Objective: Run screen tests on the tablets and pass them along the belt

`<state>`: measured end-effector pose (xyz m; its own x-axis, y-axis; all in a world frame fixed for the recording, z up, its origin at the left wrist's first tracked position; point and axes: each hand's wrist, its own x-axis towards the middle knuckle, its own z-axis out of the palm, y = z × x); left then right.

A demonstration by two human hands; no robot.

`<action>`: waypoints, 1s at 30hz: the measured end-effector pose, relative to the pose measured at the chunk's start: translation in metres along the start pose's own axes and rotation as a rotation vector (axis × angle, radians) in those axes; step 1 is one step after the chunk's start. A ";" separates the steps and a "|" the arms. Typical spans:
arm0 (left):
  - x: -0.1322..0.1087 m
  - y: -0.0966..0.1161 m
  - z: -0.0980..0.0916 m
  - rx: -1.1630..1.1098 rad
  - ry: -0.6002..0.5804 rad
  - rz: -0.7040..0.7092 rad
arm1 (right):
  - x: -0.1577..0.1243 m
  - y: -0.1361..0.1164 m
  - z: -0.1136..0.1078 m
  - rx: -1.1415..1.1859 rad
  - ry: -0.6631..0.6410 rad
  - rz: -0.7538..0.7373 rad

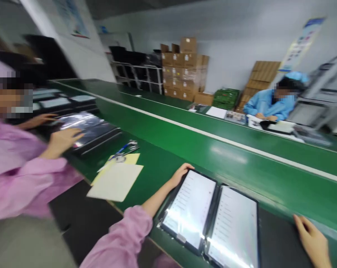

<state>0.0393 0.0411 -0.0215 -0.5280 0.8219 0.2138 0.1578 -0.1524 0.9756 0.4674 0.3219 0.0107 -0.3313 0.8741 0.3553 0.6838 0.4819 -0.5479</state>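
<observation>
Two tablets with lit white screens, which show a list of lines, lie side by side on the green bench: a left tablet [190, 206] and a right tablet [232, 227]. Clear film shows at their lower edges. My left hand [181, 175] grips the upper left corner of the left tablet, fingers curled over its top edge. To the right of the tablets, my right hand [313, 238] is over a flat black sheet or panel [277, 234], near its far right corner. Its fingers are loosely bent and apart, with nothing seen in them.
Left of me lie paper sheets [116, 182], scissors [132, 146] and a blue pen [122, 149]. A co-worker in pink [23, 175] handles film-covered devices [86, 126]. Across the green conveyor belt [168, 128] sits a person in blue [264, 104]. Cartons [185, 70] stand behind.
</observation>
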 end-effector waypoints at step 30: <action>-0.050 0.045 -0.044 0.365 -0.637 -0.089 | -0.153 -0.088 -0.055 0.138 -0.034 -0.468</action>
<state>0.0359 -0.0312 0.0137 0.0180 0.9989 -0.0436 0.4628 0.0303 0.8859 0.4938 0.1427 0.0463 -0.6052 0.5617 0.5640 0.3642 0.8254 -0.4313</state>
